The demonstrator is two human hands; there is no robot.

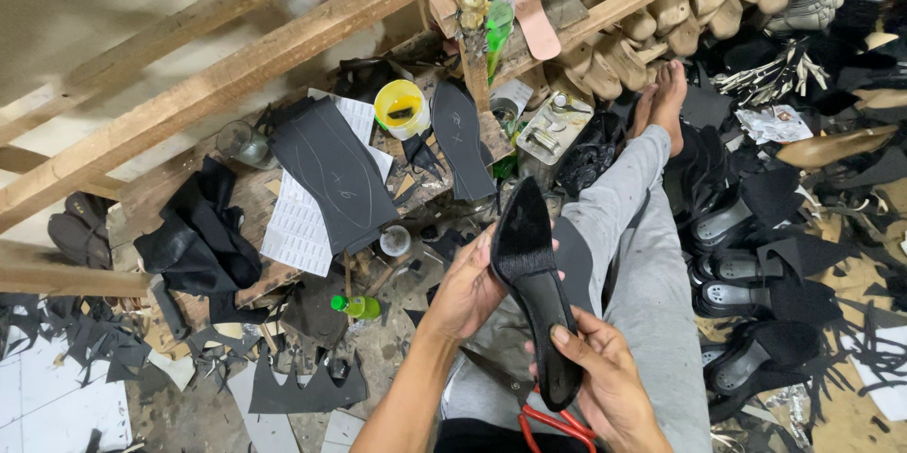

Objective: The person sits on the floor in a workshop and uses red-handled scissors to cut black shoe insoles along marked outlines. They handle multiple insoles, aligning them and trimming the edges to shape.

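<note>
I hold a black shoe sole (535,283) upright over my lap, its pointed toe away from me. My left hand (470,290) cups its left side near the wide front part. My right hand (605,379) grips the narrow heel end, thumb on top. Red-handled scissors (556,423) lie on my lap just below the right hand. My legs in grey trousers (641,255) stretch out toward a bare foot (664,99).
A low wooden bench (255,190) holds black cut sole sheets (333,170), white paper, a yellow cup (401,106) and a glass jar. A green bottle (357,306) lies on the floor. Black sandals (746,269) and scraps pile up at the right. Wooden lasts (652,18) line the back.
</note>
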